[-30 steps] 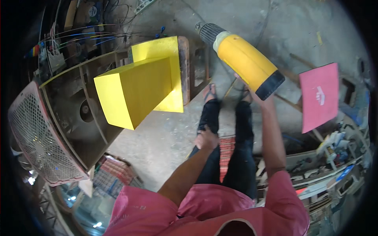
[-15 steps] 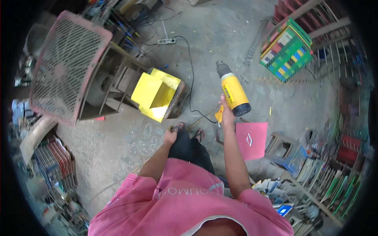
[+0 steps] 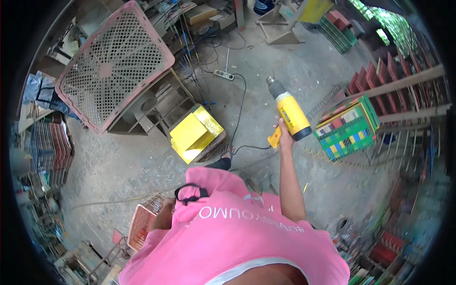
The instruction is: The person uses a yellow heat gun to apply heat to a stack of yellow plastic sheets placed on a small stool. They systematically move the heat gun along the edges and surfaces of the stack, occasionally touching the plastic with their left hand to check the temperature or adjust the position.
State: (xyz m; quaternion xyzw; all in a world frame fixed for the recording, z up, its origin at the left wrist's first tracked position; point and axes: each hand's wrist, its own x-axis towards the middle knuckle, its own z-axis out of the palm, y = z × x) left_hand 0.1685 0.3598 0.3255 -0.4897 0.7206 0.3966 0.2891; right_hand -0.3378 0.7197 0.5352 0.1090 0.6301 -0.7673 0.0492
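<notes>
Left hand [image 3: 166,208] now beside pink crate [image 3: 137,229]

Yellow heat gun [image 3: 293,114] was gripped by its handle right of centre, nozzle [image 3: 271,81] pointed up-left, dark cord [image 3: 251,146] trailed leftward, pinkish latticed plastic piece [image 3: 141,224] tilted at lower left

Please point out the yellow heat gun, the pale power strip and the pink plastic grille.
Yellow cylindrical heat gun [image 3: 293,116]: head view, its body.
Pale power strip [image 3: 223,74]: head view, socket face.
Pink plastic grille [image 3: 105,70]: head view, solid centre.
</notes>
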